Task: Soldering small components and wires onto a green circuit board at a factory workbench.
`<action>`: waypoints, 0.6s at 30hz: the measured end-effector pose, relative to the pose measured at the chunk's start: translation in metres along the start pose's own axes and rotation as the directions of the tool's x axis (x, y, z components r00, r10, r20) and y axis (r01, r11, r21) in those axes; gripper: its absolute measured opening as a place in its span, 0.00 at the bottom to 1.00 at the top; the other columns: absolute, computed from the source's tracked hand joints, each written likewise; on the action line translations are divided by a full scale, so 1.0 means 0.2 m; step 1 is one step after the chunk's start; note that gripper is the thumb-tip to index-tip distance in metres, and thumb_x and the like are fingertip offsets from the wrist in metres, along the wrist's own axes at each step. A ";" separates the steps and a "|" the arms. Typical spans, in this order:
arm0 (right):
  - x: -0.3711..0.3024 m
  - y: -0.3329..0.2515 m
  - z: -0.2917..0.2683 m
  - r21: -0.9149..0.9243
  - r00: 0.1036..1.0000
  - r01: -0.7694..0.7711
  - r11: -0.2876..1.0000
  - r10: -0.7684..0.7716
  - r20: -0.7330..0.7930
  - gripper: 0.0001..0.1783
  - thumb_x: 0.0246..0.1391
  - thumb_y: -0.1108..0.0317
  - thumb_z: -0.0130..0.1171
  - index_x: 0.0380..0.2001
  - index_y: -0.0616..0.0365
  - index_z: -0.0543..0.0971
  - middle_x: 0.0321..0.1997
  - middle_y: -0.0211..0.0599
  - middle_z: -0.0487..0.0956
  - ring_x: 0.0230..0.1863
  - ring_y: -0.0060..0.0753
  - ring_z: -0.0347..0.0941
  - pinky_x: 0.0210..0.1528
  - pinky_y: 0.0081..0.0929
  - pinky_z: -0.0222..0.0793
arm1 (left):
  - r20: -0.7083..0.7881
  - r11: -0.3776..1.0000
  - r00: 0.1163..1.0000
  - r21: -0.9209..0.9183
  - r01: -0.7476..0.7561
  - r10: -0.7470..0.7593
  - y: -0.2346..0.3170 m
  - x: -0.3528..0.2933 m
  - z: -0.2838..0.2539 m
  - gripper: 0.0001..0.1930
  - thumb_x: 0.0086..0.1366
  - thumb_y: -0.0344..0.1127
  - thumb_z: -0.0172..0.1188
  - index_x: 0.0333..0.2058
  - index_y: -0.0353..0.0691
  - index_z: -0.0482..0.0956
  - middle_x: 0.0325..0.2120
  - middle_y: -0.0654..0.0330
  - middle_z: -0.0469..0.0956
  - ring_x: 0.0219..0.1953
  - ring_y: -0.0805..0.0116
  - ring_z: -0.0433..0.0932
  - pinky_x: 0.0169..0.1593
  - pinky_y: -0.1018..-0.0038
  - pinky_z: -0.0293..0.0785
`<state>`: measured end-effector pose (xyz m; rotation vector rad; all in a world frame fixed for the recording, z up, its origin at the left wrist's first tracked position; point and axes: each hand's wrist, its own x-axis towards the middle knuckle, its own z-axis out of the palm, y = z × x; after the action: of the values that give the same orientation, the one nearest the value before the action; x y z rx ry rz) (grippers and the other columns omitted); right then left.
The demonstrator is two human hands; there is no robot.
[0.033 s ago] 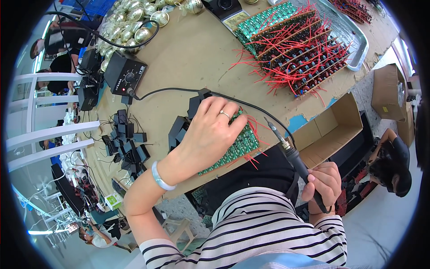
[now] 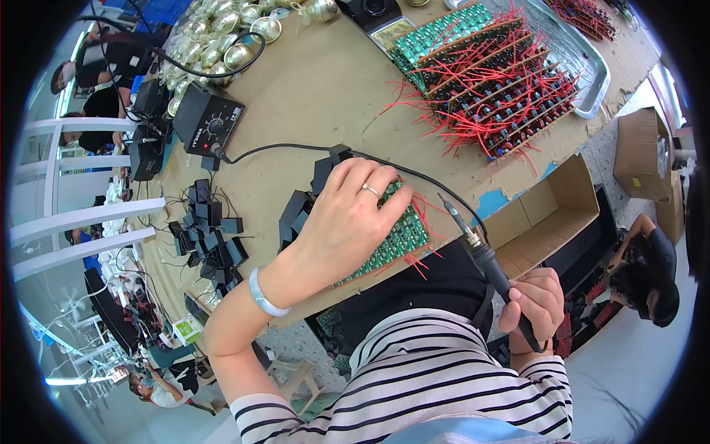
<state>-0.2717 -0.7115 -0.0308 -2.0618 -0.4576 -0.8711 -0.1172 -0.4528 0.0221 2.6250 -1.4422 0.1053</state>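
From here I see the person's left hand [image 2: 344, 214] arched over a green circuit board [image 2: 403, 240] at the near edge of the table [image 2: 296, 103], fingers bent across its far side. The fingertips are partly hidden, so I can't tell whether they pinch the board or just rest on it. Red wires stick out from the board's right and near sides.

Off to the right, the right hand [image 2: 538, 302] is wrapped round the black handle of a soldering iron [image 2: 492, 268], its tip angled far and left, apart from the board. The iron's cord runs to a black control box [image 2: 211, 122] on the far left. Small black cases [image 2: 207, 229] lie piled at left; far right, wired boards [image 2: 503, 89] stand stacked beside a metal tray [image 2: 595, 81].
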 end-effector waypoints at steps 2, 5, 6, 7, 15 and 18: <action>0.00 -0.01 0.00 0.006 1.000 -0.001 1.000 0.001 0.005 0.06 0.62 0.70 0.58 0.34 0.62 0.75 0.26 0.39 0.78 0.23 0.37 0.73 0.27 0.32 0.71 | -0.075 0.999 0.997 0.026 0.023 -0.021 0.03 -0.05 -0.09 0.15 0.56 0.32 0.60 0.43 0.40 0.82 0.39 0.56 0.77 0.46 0.57 0.76 0.56 0.59 0.70; -0.01 -0.02 -0.03 -0.021 1.000 -0.032 0.999 0.032 -0.001 0.08 0.64 0.69 0.56 0.33 0.62 0.73 0.25 0.41 0.76 0.21 0.37 0.70 0.26 0.35 0.68 | -0.109 0.976 0.971 -0.006 0.215 -0.215 0.10 -0.23 -0.28 0.24 0.51 0.27 0.72 0.50 0.41 0.82 0.48 0.55 0.77 0.46 0.50 0.76 0.52 0.60 0.75; -0.02 -0.02 -0.03 -0.036 0.999 -0.033 0.999 0.033 -0.018 0.09 0.64 0.69 0.56 0.32 0.62 0.72 0.25 0.41 0.76 0.21 0.37 0.69 0.26 0.35 0.68 | -0.094 0.941 0.937 -0.061 0.333 -0.338 0.10 -0.32 -0.32 0.25 0.50 0.28 0.74 0.50 0.39 0.82 0.48 0.54 0.78 0.47 0.50 0.76 0.52 0.61 0.75; -0.03 -0.01 -0.03 -0.044 0.999 -0.033 0.998 0.032 -0.035 0.09 0.64 0.68 0.56 0.32 0.62 0.71 0.25 0.41 0.75 0.21 0.37 0.68 0.26 0.35 0.67 | -0.076 0.886 0.885 -0.108 0.450 -0.459 0.10 -0.43 -0.35 0.26 0.49 0.28 0.75 0.50 0.38 0.81 0.48 0.53 0.78 0.47 0.49 0.76 0.52 0.61 0.75; 0.06 -0.10 0.06 0.052 0.995 0.004 0.999 -0.009 0.095 0.06 0.62 0.68 0.58 0.37 0.58 0.74 0.31 0.38 0.78 0.24 0.38 0.72 0.28 0.36 0.71 | -0.007 0.671 0.685 -0.211 0.711 -0.728 0.27 -0.90 -0.14 0.44 0.46 0.35 0.80 0.62 0.34 0.71 0.56 0.48 0.75 0.57 0.47 0.74 0.60 0.59 0.71; 0.05 -0.15 0.09 0.072 0.993 0.034 0.997 -0.042 0.111 0.08 0.66 0.67 0.55 0.35 0.60 0.72 0.29 0.42 0.77 0.25 0.40 0.70 0.32 0.39 0.72 | -0.274 0.592 0.534 -0.214 0.777 -0.800 0.25 -0.92 -0.12 0.43 0.47 0.35 0.80 0.63 0.34 0.70 0.57 0.46 0.74 0.58 0.47 0.73 0.61 0.59 0.70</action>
<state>-0.2747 -0.6787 -0.0142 -2.0507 -0.5814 -0.7534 -0.2579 -0.3220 0.0259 2.7307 -0.0425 0.3758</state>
